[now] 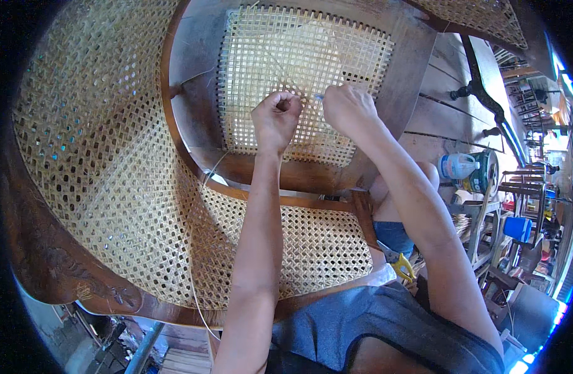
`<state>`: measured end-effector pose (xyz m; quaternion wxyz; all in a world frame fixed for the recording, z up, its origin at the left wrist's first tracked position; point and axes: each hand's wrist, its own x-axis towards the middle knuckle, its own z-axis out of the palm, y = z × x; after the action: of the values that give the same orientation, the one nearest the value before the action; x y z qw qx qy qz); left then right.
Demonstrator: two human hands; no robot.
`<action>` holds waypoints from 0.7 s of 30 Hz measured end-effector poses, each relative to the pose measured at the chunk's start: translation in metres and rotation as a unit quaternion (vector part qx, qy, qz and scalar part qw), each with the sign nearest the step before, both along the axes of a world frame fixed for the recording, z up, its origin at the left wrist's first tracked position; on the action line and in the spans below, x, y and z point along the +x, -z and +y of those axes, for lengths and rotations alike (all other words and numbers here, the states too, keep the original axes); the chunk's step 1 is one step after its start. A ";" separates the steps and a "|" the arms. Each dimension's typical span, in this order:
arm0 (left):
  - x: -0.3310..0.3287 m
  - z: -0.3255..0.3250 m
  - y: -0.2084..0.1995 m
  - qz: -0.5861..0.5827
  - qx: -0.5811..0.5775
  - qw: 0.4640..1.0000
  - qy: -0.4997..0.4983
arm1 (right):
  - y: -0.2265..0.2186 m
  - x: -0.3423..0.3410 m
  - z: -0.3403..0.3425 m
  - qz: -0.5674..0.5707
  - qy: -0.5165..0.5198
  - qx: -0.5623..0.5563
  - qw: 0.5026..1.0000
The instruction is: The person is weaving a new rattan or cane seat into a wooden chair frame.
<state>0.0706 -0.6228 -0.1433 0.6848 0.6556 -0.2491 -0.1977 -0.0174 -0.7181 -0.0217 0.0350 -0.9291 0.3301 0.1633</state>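
Mesh (99,143) of cane, broad and curved, left of the panel (255,59) and round to its near side. Wooden rail (311,202) between the two. Loose strand (194,293) down across the mesh, well to the near-left of the panel.

Next, the panel itself: square-holed cane in a wooden frame (417,50), beneath both hands and stretching away past the fingers to its far edge; a little longer across than front to back by the look of it, allowing for the bend of the lens.

Left hand (276,118) over the panel, left of its middle and toward its near side, forearm almost straight up from there; fingers curled into a small ring, thumb against forefinger, hardly any gap. No telling about any cane in that pinch, nor about contact with the panel.

Blue tip (319,97) over the panel's middle, between the hands, right beside the right one and apart from the left.

Right hand (349,106) right of the panel's middle, forearm slanting in from the near-right; back of the hand uppermost, fingers folded tight, apparently around the blue tip's hidden end, fingertips out of sight.

Yellow-handled tool (403,267) beyond the panel's near-right corner; jug (459,166) well to its right.
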 end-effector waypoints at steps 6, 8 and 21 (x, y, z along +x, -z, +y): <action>-0.005 -0.002 -0.023 -0.020 0.105 0.994 0.009 | 0.013 0.011 0.004 -0.078 -0.035 -0.024 0.996; 0.000 -0.001 -0.016 -0.055 0.116 0.992 0.008 | 0.014 0.013 0.006 -0.079 -0.064 -0.045 0.994; -0.018 -0.010 -0.020 -0.231 0.160 0.956 -0.080 | 0.006 0.006 -0.013 -0.050 -0.016 -0.017 0.999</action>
<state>0.0528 -0.6326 -0.1236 0.5087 0.8021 -0.3121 -0.0223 -0.0110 -0.7316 -0.0279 0.0331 -0.9415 0.3162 0.1120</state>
